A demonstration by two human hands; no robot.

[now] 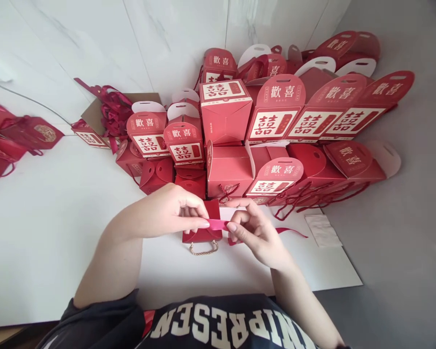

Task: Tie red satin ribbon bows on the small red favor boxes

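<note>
My left hand [174, 209] and my right hand [256, 230] meet over a white table [58, 208], both pinching a short red ribbon [218, 224] stretched between their fingertips. Under the ribbon sits a small dark red gift box [207, 232] with a beige rope handle [203, 249] hanging at its near side. A loose end of red ribbon [292, 231] trails to the right of my right hand.
Several red gift boxes with white labels [276, 121] are stacked in rows against the back wall. A cardboard box with red ribbons [111, 109] sits at the back left, flat red bags [18, 135] at the far left. A white tissue [323, 230] lies right.
</note>
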